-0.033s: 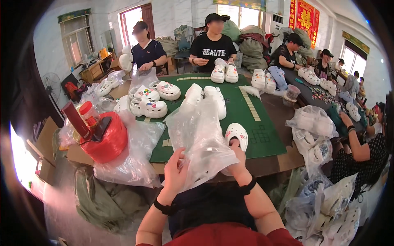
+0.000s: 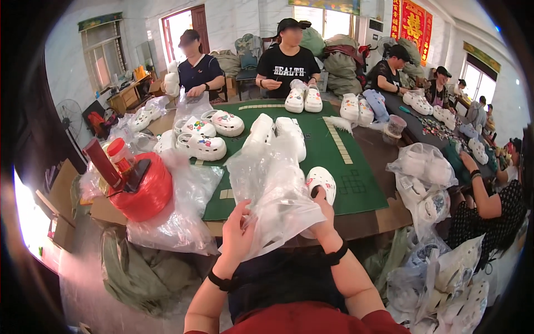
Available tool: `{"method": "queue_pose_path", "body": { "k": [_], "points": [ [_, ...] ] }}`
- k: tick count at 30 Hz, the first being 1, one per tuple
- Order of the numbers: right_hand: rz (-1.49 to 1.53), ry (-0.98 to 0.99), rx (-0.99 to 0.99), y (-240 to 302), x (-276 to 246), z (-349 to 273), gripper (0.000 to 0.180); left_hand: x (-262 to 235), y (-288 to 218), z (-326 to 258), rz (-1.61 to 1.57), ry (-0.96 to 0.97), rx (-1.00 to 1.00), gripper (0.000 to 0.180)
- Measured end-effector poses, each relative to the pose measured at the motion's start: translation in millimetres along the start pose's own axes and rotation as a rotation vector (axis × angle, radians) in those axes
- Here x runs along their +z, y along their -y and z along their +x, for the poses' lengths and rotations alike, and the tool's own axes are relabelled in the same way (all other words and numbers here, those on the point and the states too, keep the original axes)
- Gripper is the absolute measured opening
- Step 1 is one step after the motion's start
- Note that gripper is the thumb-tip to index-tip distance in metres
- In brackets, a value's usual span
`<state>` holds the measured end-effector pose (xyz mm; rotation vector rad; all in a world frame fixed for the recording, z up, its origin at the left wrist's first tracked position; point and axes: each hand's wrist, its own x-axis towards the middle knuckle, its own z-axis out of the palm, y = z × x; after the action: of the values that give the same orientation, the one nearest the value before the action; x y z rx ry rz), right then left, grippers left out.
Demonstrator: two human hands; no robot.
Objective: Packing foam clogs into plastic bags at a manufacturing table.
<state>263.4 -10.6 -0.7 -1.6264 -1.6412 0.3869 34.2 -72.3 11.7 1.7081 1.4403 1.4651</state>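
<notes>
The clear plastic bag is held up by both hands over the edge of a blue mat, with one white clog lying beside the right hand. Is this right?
Not quite: the mat is green, not blue, as the head view shows. Both hands, left and right, do hold the clear plastic bag, with the white clog beside.

White clog (image 2: 321, 182), green mat (image 2: 334, 150)

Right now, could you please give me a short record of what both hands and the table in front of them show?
left hand: pinches the near edge of the clear crinkled plastic bag
right hand: behind the bag, by the white foam clog; grip on either hidden
bag contents: whitish shapes, too blurred to name
work surface: green felt mat on the brown table
left of bag: red spool of plastic twine
beyond: decorated white clogs
</notes>
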Motion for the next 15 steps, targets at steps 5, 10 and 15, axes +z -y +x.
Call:
{"method": "queue_pose_path", "body": {
  "k": [5, 10, 15],
  "points": [
    [0.001, 0.025, 0.0, -30, -26, 11, 0.039, 0, -1, 2, 0.018, 0.044, 0.115, 0.056],
    [0.52, 0.019, 0.071, -71, -75, 7, 0.026, 5, 13, -2, -0.084, 0.053, 0.009, 0.041],
    [0.728, -0.182, 0.013, -90, -146, -16, 0.035, 26, 12, 8, -0.082, 0.039, 0.043, 0.033]
  ]
}}
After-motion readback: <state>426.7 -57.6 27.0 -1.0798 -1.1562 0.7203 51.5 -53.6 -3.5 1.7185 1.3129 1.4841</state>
